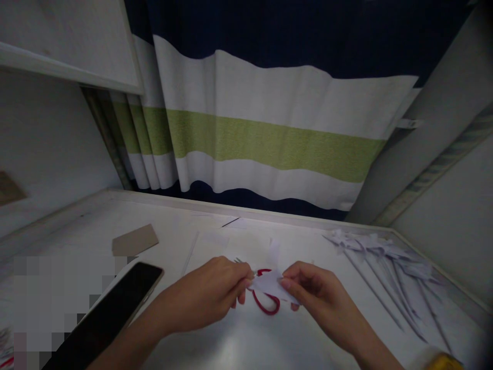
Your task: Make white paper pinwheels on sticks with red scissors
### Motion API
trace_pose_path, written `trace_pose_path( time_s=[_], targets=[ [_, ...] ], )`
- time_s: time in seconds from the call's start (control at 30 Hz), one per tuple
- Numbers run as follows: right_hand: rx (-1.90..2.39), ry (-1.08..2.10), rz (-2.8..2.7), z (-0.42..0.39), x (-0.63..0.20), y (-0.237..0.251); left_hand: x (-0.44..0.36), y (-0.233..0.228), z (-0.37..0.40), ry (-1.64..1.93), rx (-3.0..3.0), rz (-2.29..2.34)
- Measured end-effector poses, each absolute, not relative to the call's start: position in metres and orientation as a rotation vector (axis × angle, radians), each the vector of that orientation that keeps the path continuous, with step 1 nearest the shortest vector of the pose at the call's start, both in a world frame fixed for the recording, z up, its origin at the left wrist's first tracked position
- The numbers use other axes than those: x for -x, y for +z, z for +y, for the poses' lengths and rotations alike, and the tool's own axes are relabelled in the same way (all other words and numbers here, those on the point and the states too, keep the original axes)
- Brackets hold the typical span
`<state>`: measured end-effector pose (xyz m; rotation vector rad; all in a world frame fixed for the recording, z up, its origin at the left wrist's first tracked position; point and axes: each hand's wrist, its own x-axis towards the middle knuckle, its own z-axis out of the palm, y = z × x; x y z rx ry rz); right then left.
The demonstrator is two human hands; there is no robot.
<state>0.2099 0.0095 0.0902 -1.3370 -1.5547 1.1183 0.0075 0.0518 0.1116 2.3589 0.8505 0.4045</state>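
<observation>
Between my two hands is a small piece of white paper (267,283), held just above the table. My left hand (219,288) pinches its left tip between thumb and fingers. On the other side, my right hand (311,288) grips the right edge with thumb and forefinger. Under the paper lie scissors with red handles (272,307); their blades point toward the back left and are partly hidden by my left hand. Behind the hands, a narrow strip of white paper (274,249) rests on the table.
A dark-screened phone (111,313) lies at the left, with a brown piece of card (135,239) behind it. Several thin sticks with white paper attached (379,252) lie at the right. A thin dark stick (230,222) is near the back edge, before a striped curtain (262,139).
</observation>
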Motion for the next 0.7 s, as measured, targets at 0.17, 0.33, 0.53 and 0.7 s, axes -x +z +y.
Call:
trace_pose_path(
  time_s=[0.17,0.33,0.53,0.7],
  targets=[
    [1.257,1.010,-1.353,0.010,-0.205,0.086,-0.021,0.102,0.058,0.704,-1.939,0.889],
    [1.162,0.989,-1.268,0.010,-0.194,0.078,-0.053,0.075,0.052,0.920,-1.383,0.649],
    [1.445,0.750,-1.803,0.018,-0.197,0.070,-0.050,0.074,0.059,1.316,-1.135,0.877],
    [1.714,0.537,-2.084,0.035,-0.197,0.041,-0.027,0.086,0.071,1.478,-1.142,0.771]
  ],
)
